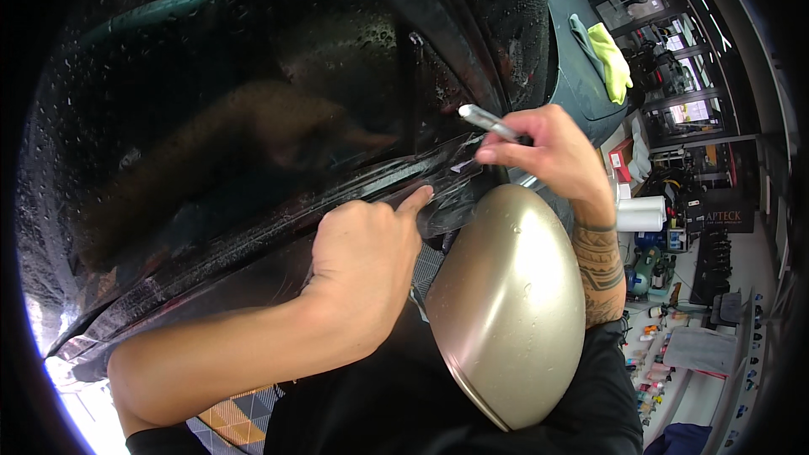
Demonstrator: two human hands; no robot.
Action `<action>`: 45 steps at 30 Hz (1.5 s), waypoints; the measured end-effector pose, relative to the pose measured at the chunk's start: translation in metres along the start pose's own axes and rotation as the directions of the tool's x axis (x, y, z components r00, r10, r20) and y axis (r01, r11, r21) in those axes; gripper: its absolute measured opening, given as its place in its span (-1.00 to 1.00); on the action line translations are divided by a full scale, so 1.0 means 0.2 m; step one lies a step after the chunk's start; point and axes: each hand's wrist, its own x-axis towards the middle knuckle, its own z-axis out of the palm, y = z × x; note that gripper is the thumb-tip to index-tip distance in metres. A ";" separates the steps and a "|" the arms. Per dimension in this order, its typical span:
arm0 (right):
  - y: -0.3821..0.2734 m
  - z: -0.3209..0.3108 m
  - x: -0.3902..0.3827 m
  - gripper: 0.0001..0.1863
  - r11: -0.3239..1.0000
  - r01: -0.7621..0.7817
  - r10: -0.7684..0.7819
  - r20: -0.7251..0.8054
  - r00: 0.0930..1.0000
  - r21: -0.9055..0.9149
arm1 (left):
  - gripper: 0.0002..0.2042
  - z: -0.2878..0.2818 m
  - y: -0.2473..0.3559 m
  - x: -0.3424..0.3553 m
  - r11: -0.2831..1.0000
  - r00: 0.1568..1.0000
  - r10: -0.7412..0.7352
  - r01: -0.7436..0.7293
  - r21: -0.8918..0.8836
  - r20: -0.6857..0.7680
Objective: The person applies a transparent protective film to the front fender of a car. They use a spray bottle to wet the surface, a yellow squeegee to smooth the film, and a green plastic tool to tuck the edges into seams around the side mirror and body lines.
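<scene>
A slim silver pen-shaped tool (490,123) is gripped between the thumb and fingers of my right hand (543,152), above the front corner of a car's side window. My left hand (366,265) is closed at the lower window edge, with one finger stretched toward that corner. Its other fingers are curled and hidden, so whatever they hold cannot be seen. Beside the fingertip lies crinkled clear film (451,206), near the base of the gold side mirror (518,303). The dark window glass (227,118) is wet with drops. My hands are apart.
The large mirror shell stands between my arms, close to my body. A yellow-green cloth (610,63) and a grey one lie on the car's bonnet (581,109). White paper rolls (640,214) and shelves of small bottles (653,371) stand to the right.
</scene>
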 end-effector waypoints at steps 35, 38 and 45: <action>0.07 -0.20 0.01 -0.87 0.909 0.403 -0.381 0.176 0.908 -0.111 | -0.33 0.30 0.12 -0.16 0.352 0.966 -0.140 -0.157 -0.923 -0.218; 0.06 -0.15 0.06 -0.85 0.842 0.512 -0.480 0.196 0.855 -0.171 | -0.32 0.37 0.21 -0.10 0.304 0.932 -0.222 -0.213 -0.929 -0.287; 0.01 -0.13 0.06 -0.85 0.828 0.510 -0.453 0.258 0.853 -0.232 | -0.38 0.50 0.34 -0.02 0.429 0.747 -0.422 -0.335 -0.839 -0.514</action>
